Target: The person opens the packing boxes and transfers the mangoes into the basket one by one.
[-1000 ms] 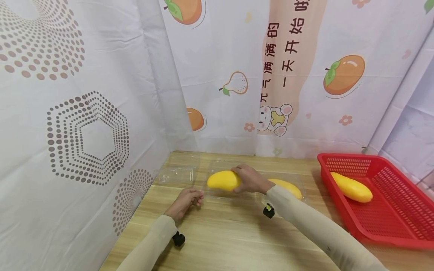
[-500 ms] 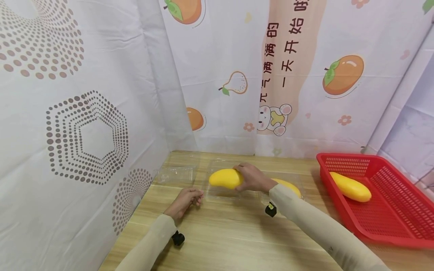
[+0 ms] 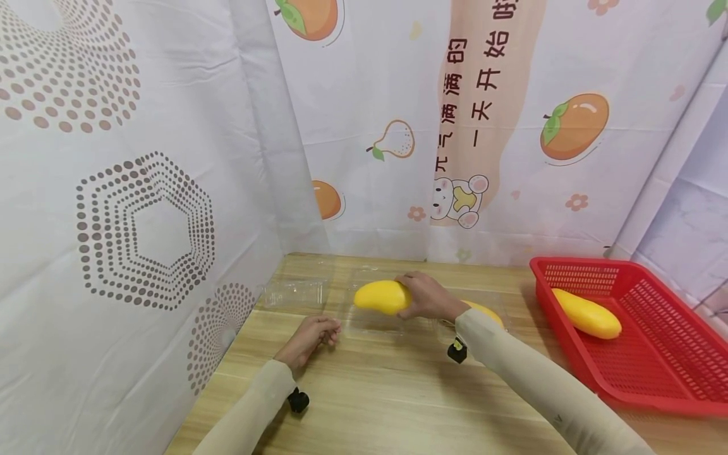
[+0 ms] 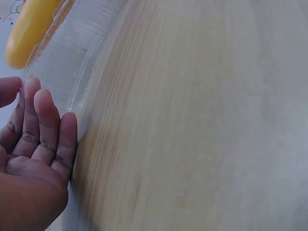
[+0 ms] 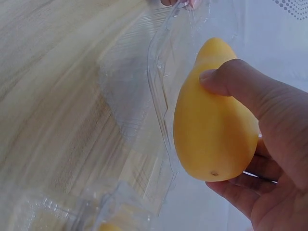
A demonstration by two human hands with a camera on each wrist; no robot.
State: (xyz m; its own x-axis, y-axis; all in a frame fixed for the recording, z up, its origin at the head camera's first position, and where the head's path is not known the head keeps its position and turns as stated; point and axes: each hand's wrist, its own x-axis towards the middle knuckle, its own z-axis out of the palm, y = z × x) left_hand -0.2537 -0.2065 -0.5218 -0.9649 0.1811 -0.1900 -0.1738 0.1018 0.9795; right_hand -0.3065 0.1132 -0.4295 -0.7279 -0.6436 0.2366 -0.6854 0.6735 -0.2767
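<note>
My right hand [image 3: 429,297] grips a yellow mango [image 3: 382,297] near one end, above a clear plastic box [image 3: 375,325]. The right wrist view shows the thumb across the mango [image 5: 214,120] and the other fingers behind it. At the box's front left corner is my left hand [image 3: 311,341]. Its thumb and fingertips pinch the rim of the clear box [image 4: 67,62] in the left wrist view. Another mango [image 3: 486,313] lies in a second clear box just to the right, partly hidden by the right sleeve.
On the right stands a red plastic basket [image 3: 580,373] with one mango [image 3: 588,314] in it. Another clear plastic box [image 3: 294,292] sits at the back left. Printed curtains [image 3: 364,208] close off the left and back of the wooden table [image 3: 375,404].
My right hand has raised the mango slightly and shifted it a little to the right. The left hand has stayed in place.
</note>
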